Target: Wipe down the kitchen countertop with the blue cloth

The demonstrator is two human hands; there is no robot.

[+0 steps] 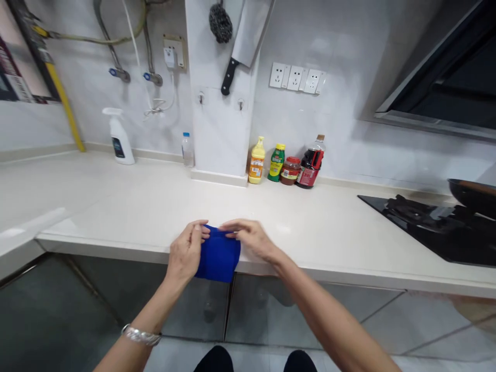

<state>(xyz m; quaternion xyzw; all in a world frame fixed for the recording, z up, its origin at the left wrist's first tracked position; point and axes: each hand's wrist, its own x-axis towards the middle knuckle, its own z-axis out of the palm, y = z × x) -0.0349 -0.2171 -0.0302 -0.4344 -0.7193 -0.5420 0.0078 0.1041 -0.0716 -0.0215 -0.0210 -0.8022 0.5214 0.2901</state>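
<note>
A blue cloth hangs folded over the front edge of the pale countertop. My left hand pinches the cloth's left top corner, fingers closed on it. My right hand pinches the right top edge, fingers curled over the cloth. Both hands sit close together at the counter's front edge. A silver bracelet is on my left wrist.
Against the wall stand a white spray bottle, a small clear bottle and several condiment bottles. A cleaver and a scrubber hang above. A black gas hob with a pan is at right.
</note>
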